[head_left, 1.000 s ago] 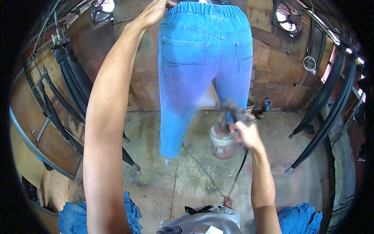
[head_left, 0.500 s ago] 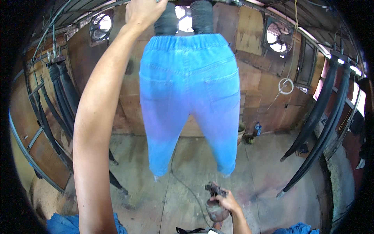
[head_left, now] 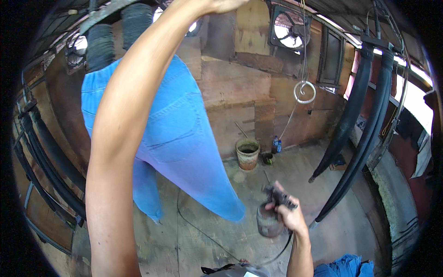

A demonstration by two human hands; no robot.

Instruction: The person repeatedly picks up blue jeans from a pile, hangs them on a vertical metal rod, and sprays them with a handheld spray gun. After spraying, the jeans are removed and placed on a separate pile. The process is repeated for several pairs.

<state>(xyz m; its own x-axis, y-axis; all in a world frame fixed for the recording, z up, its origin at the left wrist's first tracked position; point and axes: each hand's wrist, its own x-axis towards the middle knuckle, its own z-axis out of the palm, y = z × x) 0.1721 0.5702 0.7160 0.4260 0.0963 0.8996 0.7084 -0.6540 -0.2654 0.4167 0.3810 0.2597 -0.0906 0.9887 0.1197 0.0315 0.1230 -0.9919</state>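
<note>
Head cam: tapered lt-blu denim jeans [head_left: 184, 152]

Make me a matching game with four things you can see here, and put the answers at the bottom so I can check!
Things:
1. Jeans
2. Round loop
3. Bucket
4. Spray gun

Where or what:
A. White, hanging above the floor
B. Held in the right hand
C. Blue with a purplish patch
D. Standing on the floor near the wooden wall

Right pairs:
1-C
2-A
3-D
4-B
</note>
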